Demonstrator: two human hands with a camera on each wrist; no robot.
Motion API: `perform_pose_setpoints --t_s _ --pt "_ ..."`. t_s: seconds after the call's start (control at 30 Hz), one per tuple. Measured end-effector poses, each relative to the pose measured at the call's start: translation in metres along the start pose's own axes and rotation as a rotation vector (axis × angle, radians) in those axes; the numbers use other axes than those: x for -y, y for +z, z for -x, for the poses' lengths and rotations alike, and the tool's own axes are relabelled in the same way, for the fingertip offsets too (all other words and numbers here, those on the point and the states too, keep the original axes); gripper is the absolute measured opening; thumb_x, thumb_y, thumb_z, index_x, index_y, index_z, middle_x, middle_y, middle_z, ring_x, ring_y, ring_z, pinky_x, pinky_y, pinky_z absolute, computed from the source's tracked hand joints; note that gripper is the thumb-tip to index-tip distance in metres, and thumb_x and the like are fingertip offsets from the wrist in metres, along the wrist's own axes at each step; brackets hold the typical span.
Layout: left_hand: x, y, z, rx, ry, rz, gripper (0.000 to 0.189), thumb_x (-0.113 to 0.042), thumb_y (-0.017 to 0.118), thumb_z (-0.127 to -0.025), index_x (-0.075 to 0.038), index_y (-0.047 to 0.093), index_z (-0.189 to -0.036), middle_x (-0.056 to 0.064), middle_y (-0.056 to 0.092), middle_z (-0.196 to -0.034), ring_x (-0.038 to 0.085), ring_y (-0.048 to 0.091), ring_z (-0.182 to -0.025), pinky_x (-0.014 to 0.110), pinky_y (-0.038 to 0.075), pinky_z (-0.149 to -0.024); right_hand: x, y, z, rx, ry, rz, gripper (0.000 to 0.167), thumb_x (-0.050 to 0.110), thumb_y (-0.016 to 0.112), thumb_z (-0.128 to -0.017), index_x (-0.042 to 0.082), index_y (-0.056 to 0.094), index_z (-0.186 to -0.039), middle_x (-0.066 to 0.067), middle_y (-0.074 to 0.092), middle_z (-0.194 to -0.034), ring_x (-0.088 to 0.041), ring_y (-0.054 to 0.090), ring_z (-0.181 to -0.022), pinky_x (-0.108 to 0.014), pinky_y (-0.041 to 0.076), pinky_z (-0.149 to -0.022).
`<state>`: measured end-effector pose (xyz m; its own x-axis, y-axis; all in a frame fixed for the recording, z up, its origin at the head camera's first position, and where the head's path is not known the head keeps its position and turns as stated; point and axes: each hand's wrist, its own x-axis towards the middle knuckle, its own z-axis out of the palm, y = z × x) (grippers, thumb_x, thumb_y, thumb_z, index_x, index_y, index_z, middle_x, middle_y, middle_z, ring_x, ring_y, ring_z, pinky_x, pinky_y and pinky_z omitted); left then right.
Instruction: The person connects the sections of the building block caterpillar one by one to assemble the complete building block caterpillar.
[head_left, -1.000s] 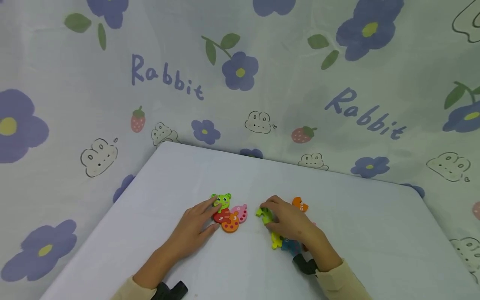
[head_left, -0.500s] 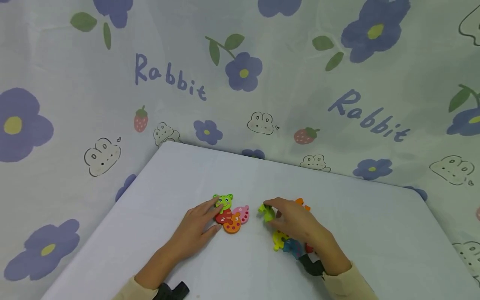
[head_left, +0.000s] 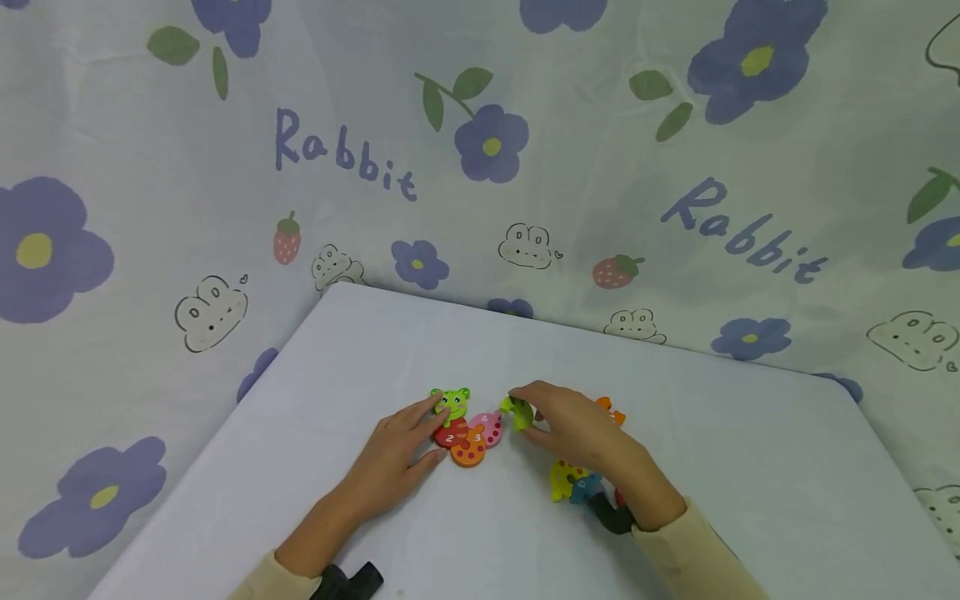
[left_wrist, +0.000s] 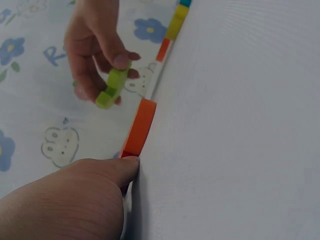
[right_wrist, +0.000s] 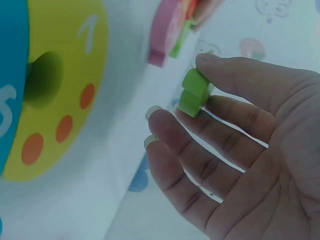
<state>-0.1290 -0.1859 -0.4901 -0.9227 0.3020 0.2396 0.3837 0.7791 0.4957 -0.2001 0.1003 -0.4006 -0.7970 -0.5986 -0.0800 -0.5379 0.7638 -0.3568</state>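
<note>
Joined jigsaw pieces form part of a caterpillar puzzle: a smiling green head (head_left: 454, 403), a red piece (head_left: 450, 435) marked 2, an orange piece (head_left: 468, 451) marked 3 and a pink piece (head_left: 490, 428) marked 4. My left hand (head_left: 392, 457) holds this group by its left side, fingertips on the head and thumb against the red piece's edge. Just right of the pink piece, my right hand (head_left: 581, 425) pinches a light green puzzle piece (right_wrist: 194, 92) between thumb and fingers. In the left wrist view that green piece (left_wrist: 114, 86) is raised off the tabletop.
Below the right wrist lie a yellow piece (head_left: 564, 481) with dots and a blue piece (head_left: 585, 487), with a red bit (head_left: 619, 498) partly hidden. Another orange piece (head_left: 612, 413) sits beyond the right hand. A patterned cloth (head_left: 450, 208) hangs behind the white table (head_left: 420, 333).
My right hand has carried the light green piece leftward, close to the pink piece, uncovering more of the yellow piece. The left hand stays on the joined pieces. The head view has shifted slightly.
</note>
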Motion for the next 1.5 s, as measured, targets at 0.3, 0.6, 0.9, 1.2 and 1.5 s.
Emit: perform_pose_setpoints --t_s 0.3,0.6,0.9,1.2,1.5 --pt "-0.002 0.0 -0.001 0.0 0.003 0.005 0.061 -0.033 0.074 -0.099 -0.014 0.055 -0.154 0.004 0.037 -0.167 0.026 0.037 -0.151 0.055 0.034 -0.118 0.002 0.007 -0.02 0.056 0.009 0.042 0.054 0.025 0.082 -0.094 0.016 0.064 -0.144 0.0 0.065 -0.138 -0.019 0.062 -0.126 -0.043 0.051 -0.107" --pt "-0.003 0.003 -0.003 0.017 0.002 0.013 0.061 -0.035 0.073 -0.1 -0.016 0.053 -0.155 0.001 0.035 -0.168 0.024 0.035 -0.152 0.054 0.033 -0.119 0.0 0.014 -0.025 0.077 0.005 0.074 0.051 0.023 0.083 -0.092 0.016 0.067 -0.141 -0.002 0.067 -0.134 -0.022 0.062 -0.125 -0.045 0.052 -0.106" --pt "-0.004 0.002 -0.004 0.007 0.013 -0.006 0.06 -0.035 0.073 -0.1 -0.016 0.054 -0.154 0.003 0.036 -0.167 0.026 0.036 -0.151 0.055 0.034 -0.118 0.0 0.017 -0.028 0.061 -0.008 0.138 0.051 0.025 0.083 -0.093 0.015 0.067 -0.14 -0.004 0.066 -0.136 -0.023 0.061 -0.125 -0.044 0.053 -0.104" --pt "-0.002 0.003 -0.003 0.01 0.008 -0.019 0.061 -0.036 0.073 -0.1 -0.016 0.055 -0.154 0.003 0.036 -0.167 0.026 0.037 -0.151 0.055 0.035 -0.117 0.0 0.015 -0.028 0.085 -0.007 0.182 0.055 0.026 0.083 -0.092 0.014 0.065 -0.143 -0.005 0.065 -0.137 -0.024 0.061 -0.125 -0.043 0.053 -0.104" --pt "-0.001 -0.001 -0.001 -0.001 -0.002 -0.017 0.061 -0.035 0.075 -0.098 -0.015 0.056 -0.153 0.003 0.037 -0.167 0.026 0.038 -0.151 0.055 0.035 -0.117 -0.008 0.009 -0.015 0.132 0.027 0.088 0.05 0.029 0.079 -0.096 0.013 0.065 -0.142 -0.003 0.066 -0.134 -0.022 0.061 -0.125 -0.043 0.052 -0.106"
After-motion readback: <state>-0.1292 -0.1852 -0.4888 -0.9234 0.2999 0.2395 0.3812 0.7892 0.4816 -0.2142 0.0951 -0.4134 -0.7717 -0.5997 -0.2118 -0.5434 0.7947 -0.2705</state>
